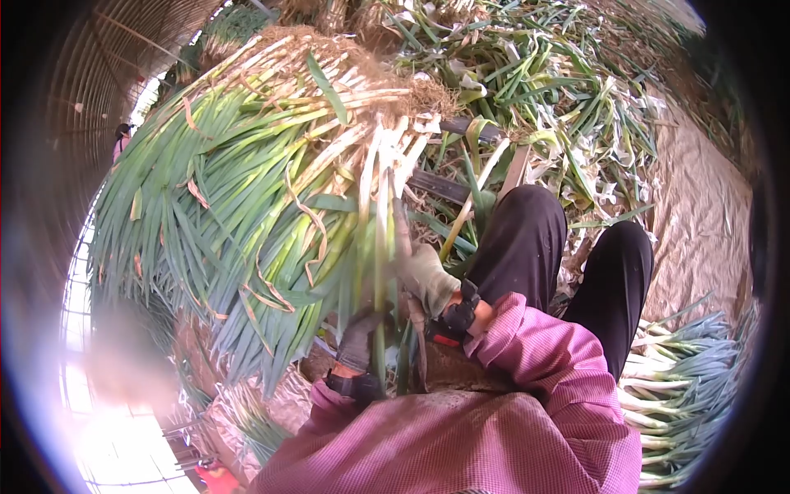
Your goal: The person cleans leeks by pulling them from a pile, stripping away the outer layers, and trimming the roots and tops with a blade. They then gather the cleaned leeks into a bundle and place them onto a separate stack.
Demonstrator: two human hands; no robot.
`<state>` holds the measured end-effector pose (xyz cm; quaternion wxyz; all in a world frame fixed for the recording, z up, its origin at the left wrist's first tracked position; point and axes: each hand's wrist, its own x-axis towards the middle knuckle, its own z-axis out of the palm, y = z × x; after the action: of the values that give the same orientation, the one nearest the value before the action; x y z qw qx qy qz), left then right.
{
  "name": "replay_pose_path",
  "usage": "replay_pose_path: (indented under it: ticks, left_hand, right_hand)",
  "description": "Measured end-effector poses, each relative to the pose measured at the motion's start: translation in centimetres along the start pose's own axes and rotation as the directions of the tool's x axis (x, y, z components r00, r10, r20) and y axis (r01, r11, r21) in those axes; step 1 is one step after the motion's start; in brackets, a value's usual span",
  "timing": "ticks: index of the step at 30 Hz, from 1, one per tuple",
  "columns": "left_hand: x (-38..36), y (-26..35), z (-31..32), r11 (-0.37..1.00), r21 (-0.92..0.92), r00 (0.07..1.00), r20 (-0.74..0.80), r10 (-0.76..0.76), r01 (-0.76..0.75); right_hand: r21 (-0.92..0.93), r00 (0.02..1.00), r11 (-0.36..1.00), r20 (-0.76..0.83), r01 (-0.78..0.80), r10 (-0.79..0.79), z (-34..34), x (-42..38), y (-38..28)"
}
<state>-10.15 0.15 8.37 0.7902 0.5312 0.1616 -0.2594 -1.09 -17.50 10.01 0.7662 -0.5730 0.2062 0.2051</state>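
A big heap of long green onions (pixel 230 189) lies to my left, with root ends at the top and leaves trailing down. In front of me stand a few upright green onion stalks (pixel 380 206) with pale shanks. My left hand (pixel 359 344), in a dark glove, closes around their green leaves low down. My right hand (pixel 428 276), in a glove with a pale back and dark fingers, is against the stalks a little higher; its fingers run up along them, partly blurred. A dark band circles each wrist.
Stripped leaves (pixel 551 107) pile up beyond my knees (pixel 527 230). Cleaned green onions (pixel 679 387) lie in a row at the lower right, beside a brown ground sheet (pixel 699 206). Dark bars (pixel 444 188) show under the heap. Another person (pixel 122 140) is far off at the left.
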Motion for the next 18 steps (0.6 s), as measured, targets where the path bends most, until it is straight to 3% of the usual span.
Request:
replay_pose_path:
  ticks: [2, 4, 6, 8, 11, 14, 15, 17, 18]
  left_hand:
    - [0.6, -1.1, -0.8, 0.989, -0.145, 0.999, 0.038, -0.030, 0.035]
    - [0.4, -1.4, -0.6, 0.986, -0.149, 0.998, 0.015, -0.068, 0.070]
    - [0.3, -1.3, -0.4, 0.982, -0.170, 0.996, 0.031, -0.083, 0.087]
    - [0.0, -1.0, -0.3, 0.974, -0.207, 0.993, 0.087, -0.076, 0.093]
    - [-0.6, -0.6, 0.4, 0.985, -0.152, 0.996, 0.046, -0.080, 0.086]
    - [-0.5, -0.3, 0.8, 0.921, 0.388, 0.984, -0.145, 0.099, -0.036]
    - [-0.6, -0.4, 1.2, 0.892, 0.449, 0.973, -0.177, 0.147, -0.053]
    - [-0.2, -1.3, 0.5, 0.625, 0.759, 0.917, -0.097, 0.388, -0.184]
    - [0.0, -1.9, -0.2, 0.442, 0.869, 0.875, -0.021, 0.484, -0.224]
  right_hand:
    - [0.044, 0.998, 0.999, -0.065, 0.022, -0.019, 0.1, 1.7, 1.3]
    - [0.072, 0.998, 0.995, 0.023, -0.067, 0.065, -0.8, -1.6, -1.5]
    - [0.001, 0.997, 0.999, 0.055, -0.045, 0.045, -0.8, -1.2, -1.5]
    - [-0.163, 0.996, 0.983, 0.044, 0.085, -0.078, 0.1, 2.9, 1.7]
    - [-0.053, 0.986, 0.985, 0.004, -0.165, 0.166, -0.8, 0.3, -3.5]
    - [-0.118, 0.996, 0.992, 0.080, -0.031, 0.041, -1.8, 0.1, -4.2]
    - [-0.133, 0.997, 0.991, 0.069, -0.017, 0.027, -1.8, 0.3, -4.2]
    - [-0.159, 0.999, 0.987, 0.046, 0.004, 0.004, -1.5, 0.9, -3.7]
    - [-0.104, 0.995, 0.991, 0.060, -0.079, 0.085, -1.6, 0.4, -4.4]
